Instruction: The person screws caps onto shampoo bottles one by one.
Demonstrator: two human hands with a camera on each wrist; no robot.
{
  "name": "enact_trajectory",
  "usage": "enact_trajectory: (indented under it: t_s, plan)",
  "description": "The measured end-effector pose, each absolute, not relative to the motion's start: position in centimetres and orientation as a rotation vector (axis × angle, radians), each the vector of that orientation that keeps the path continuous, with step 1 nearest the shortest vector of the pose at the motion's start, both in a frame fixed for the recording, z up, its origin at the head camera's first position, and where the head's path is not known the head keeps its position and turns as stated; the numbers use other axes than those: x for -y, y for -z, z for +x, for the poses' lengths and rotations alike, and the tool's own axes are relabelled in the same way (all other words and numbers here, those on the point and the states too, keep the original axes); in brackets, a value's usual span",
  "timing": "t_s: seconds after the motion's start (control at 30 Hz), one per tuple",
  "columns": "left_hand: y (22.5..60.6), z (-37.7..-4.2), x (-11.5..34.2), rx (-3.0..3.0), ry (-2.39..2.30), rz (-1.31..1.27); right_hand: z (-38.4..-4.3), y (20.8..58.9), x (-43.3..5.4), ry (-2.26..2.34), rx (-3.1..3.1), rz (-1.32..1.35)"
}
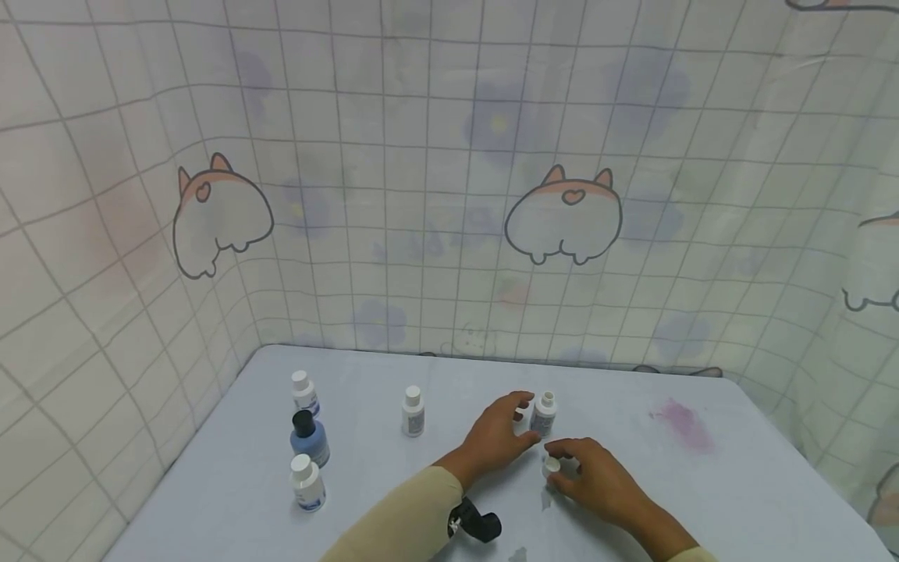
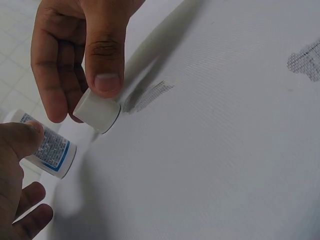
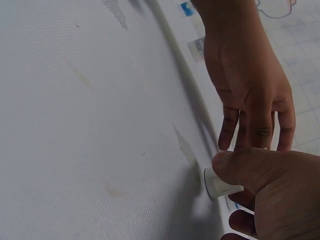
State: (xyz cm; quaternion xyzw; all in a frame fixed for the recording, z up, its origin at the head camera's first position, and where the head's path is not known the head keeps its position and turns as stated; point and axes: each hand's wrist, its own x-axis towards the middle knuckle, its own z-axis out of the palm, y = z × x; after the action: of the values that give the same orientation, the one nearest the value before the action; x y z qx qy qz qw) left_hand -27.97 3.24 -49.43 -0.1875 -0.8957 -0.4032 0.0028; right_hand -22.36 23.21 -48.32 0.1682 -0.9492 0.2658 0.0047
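A small white bottle with a printed label stands upright on the table, its narrow neck without a cap. My left hand is beside it with fingers spread. In the left wrist view, the thumb overlaps the bottle's label; whether it presses there I cannot tell. Closer to me, my right hand pinches a white cap between thumb and fingers, low at the table surface. The right wrist view shows the right thumb against this cap, with its other fingers partly hidden.
Further left on the white table stand a capped white bottle, two more white bottles and a blue bottle with a black cap. A pink stain marks the right side. A patterned curtain hangs behind.
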Motion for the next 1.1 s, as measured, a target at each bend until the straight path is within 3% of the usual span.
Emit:
enact_trajectory:
  t_s: [1.1]
  plan:
    - [49.8, -28.8, -4.8, 2.757, 1.33, -0.551, -22.7, 48.9, -23.3, -0.796, 2.918, 0.57]
